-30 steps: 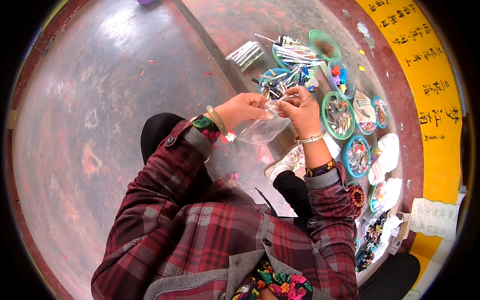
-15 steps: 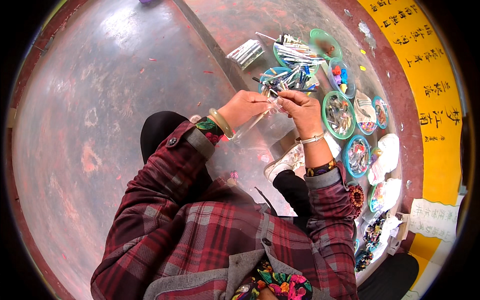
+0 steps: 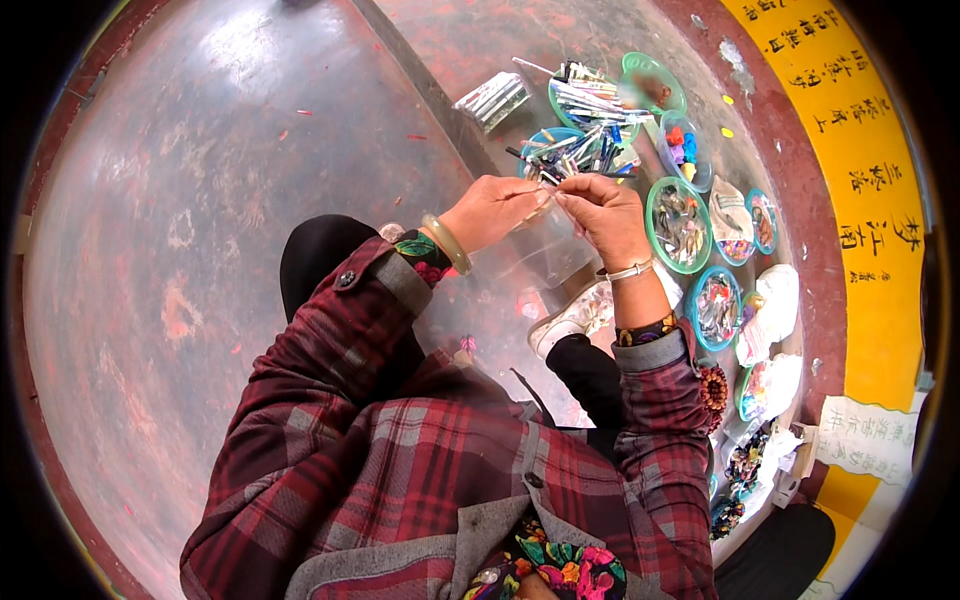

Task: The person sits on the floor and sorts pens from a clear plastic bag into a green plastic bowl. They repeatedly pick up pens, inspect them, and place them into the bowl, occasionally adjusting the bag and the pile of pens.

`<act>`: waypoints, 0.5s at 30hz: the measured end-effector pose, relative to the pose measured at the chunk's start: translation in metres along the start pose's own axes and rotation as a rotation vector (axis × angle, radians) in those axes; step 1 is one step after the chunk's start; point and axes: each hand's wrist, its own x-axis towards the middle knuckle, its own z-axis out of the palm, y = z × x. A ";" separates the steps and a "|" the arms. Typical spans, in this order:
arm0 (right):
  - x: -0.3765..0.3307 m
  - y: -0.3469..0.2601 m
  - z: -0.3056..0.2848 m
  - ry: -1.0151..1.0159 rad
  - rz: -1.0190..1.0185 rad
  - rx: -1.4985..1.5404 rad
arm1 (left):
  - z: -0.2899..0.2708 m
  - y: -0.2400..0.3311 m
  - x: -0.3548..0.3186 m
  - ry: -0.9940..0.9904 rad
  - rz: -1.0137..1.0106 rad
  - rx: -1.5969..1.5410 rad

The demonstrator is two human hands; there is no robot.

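My left hand (image 3: 492, 212) and my right hand (image 3: 608, 220) meet in front of me, with fingertips pinched close together. Between them hangs a see-through plastic bag (image 3: 548, 252), its upper edge in the fingers of both hands. Something thin and tan shows by my left fingers; I cannot make out what it is. Just beyond my fingertips, a blue basket (image 3: 527, 143) holds many pens (image 3: 580, 152), dark and light. A green basket (image 3: 556, 103) of mostly white pens (image 3: 600, 103) stands behind it.
Left of the baskets lies a pack of white pens (image 3: 493, 101). To my right, a green basket (image 3: 652, 235) and a blue basket (image 3: 697, 318) hold small parts. A tub (image 3: 672, 160) contains coloured pieces. My white shoe (image 3: 570, 325) is below the hands.
The bag now hangs lower and more spread out beneath my hands, where before it was bunched at the fingers. My fingertips have come slightly closer together.
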 end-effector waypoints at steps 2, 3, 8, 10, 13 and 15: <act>0.000 -0.002 0.000 -0.013 0.021 -0.051 | 0.000 0.000 -0.001 -0.005 -0.017 -0.033; 0.000 -0.003 0.000 -0.019 0.031 -0.077 | 0.000 0.000 -0.001 -0.008 -0.026 -0.050; 0.002 0.001 -0.008 0.033 0.041 -0.018 | -0.004 -0.001 0.001 -0.035 -0.044 0.007; 0.001 0.001 -0.007 0.074 0.037 0.003 | -0.005 -0.003 0.001 -0.058 -0.056 -0.024; 0.000 -0.001 -0.004 0.094 0.045 0.029 | -0.004 0.000 -0.001 -0.080 -0.118 -0.097; 0.000 -0.002 -0.004 0.061 0.063 0.033 | -0.002 0.010 -0.003 -0.067 -0.149 -0.122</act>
